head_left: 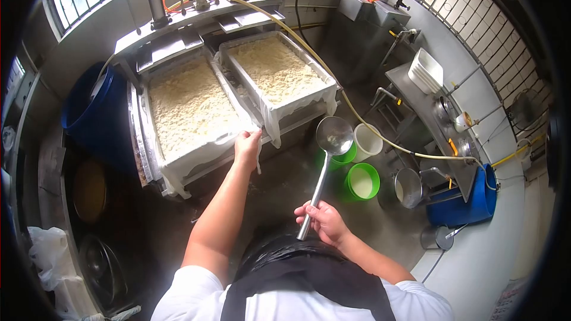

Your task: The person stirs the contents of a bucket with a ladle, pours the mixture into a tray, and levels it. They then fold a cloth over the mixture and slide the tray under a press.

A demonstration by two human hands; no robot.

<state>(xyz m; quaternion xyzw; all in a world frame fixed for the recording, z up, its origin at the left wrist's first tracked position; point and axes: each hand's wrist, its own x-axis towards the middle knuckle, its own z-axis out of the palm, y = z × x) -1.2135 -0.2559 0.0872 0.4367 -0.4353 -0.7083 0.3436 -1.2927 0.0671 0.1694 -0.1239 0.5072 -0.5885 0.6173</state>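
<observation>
My right hand (pixel 327 223) is wrapped round the handle of a long metal ladle (pixel 322 178), its round bowl up and away from me. At the near right corner of the left press tray, my left hand (pixel 247 147) is closed on the edge of the white cloth (pixel 208 153) that lines it. Pale crumbly curd (pixel 190 107) fills that cloth-lined tray. A second lined tray (pixel 303 98) beside it holds more of the same curd (pixel 273 62).
Green buckets (pixel 363 182), a white bucket (pixel 368 141) and a metal pot (pixel 408 186) stand on the floor at right. A yellow hose (pixel 380 137) crosses to a blue barrel (pixel 461 209). Another blue barrel (pixel 98 107) stands left. A metal press beam (pixel 196 15) spans the trays' far end.
</observation>
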